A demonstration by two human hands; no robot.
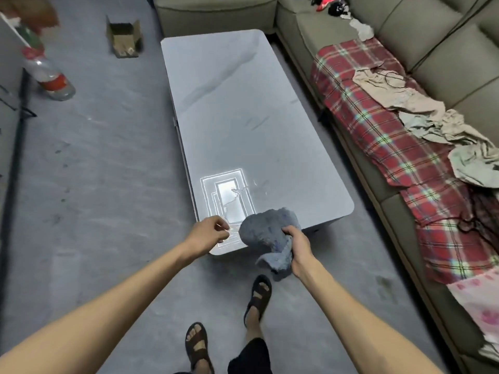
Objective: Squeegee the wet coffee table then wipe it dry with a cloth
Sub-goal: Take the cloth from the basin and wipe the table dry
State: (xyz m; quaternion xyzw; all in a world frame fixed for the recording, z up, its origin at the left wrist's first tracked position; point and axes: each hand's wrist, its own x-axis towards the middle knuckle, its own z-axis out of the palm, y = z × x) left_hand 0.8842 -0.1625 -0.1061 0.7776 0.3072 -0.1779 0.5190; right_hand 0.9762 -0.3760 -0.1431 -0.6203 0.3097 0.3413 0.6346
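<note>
Two bare hands meet over the near end of a grey coffee table (237, 103). The right hand (298, 249) grips a crumpled blue-grey cloth (266, 230), fingers curled tight round its bunched lower half. The cloth's upper part bulges over the table's near edge, and a loose tail hangs below the wrist. The left hand (209, 233) hovers just beside it at the table's near left corner, fingers loosely curled with nothing visible in them. A bright rectangular reflection (228, 195) and thin water streaks mark the glossy top near the hands (fainter smears show further up). An olive sofa (432, 36), draped with a red plaid blanket (378, 130) and rumpled clothes, runs along the table's right side. A plastic bottle (51, 76) and an open cardboard box (124, 36) stand on the grey floor to the left. The person wears dark sandals (258, 292).
</note>
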